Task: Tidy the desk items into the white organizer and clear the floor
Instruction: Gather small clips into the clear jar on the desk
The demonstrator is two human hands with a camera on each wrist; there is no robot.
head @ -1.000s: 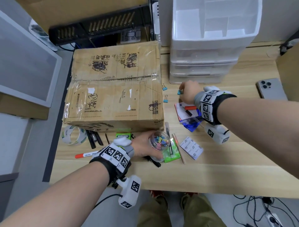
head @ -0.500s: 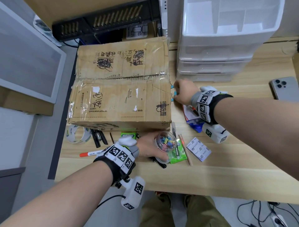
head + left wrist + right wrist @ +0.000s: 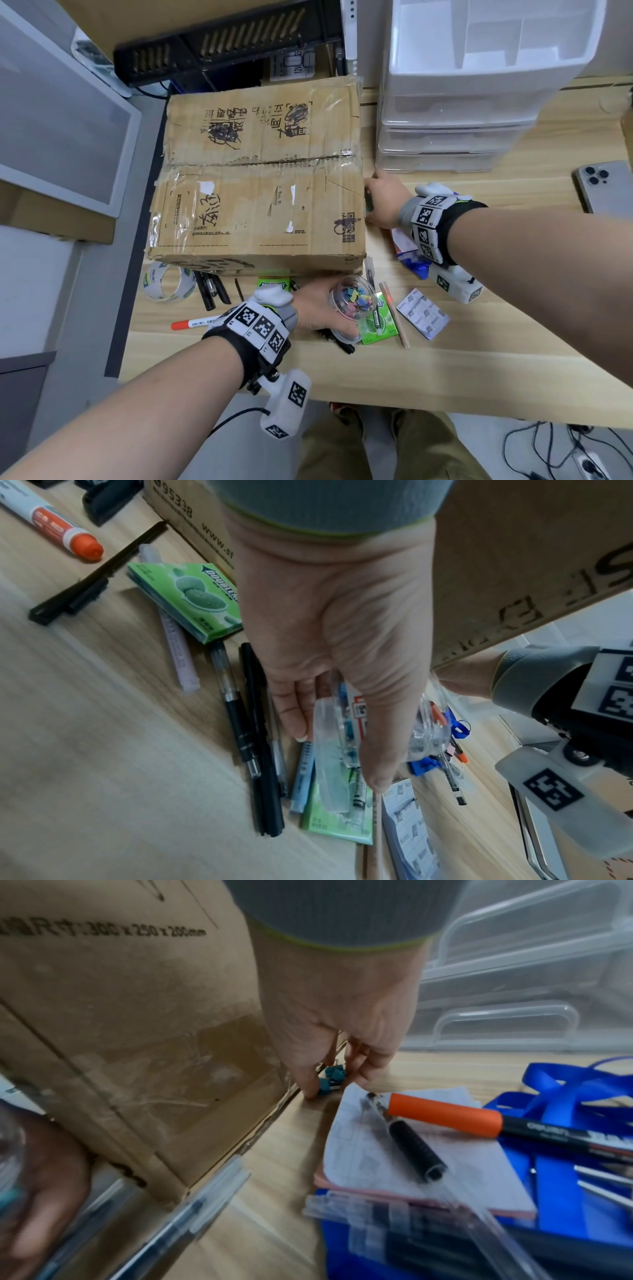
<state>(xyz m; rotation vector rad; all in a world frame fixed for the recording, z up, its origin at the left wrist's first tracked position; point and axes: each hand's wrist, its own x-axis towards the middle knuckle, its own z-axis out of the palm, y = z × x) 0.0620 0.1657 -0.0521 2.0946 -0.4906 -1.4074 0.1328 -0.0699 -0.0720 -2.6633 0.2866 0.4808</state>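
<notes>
My left hand (image 3: 320,308) grips a clear plastic jar (image 3: 352,298) holding several coloured binder clips, just in front of the cardboard box (image 3: 260,192). In the left wrist view its thumb and fingers (image 3: 298,723) wrap the clear jar (image 3: 329,750) above pens and a green pack. My right hand (image 3: 378,202) is down at the box's right side; in the right wrist view the fingertips (image 3: 310,1088) pinch small teal binder clips (image 3: 334,1075) lying on the desk against the box. The white organizer (image 3: 479,85), with drawers and an open top tray, stands behind.
On the desk lie a tape roll (image 3: 168,282), black pens (image 3: 212,291), a red-capped marker (image 3: 195,323), green gum packs (image 3: 380,322), a pencil (image 3: 394,315), a notes pad (image 3: 423,313), a blue lanyard pile (image 3: 416,267) and a phone (image 3: 606,185). Cables (image 3: 548,452) lie on the floor.
My right hand has moved left from the open desk to the box's right side, onto the teal clips there. The left hand keeps hold of the jar in the same spot.
</notes>
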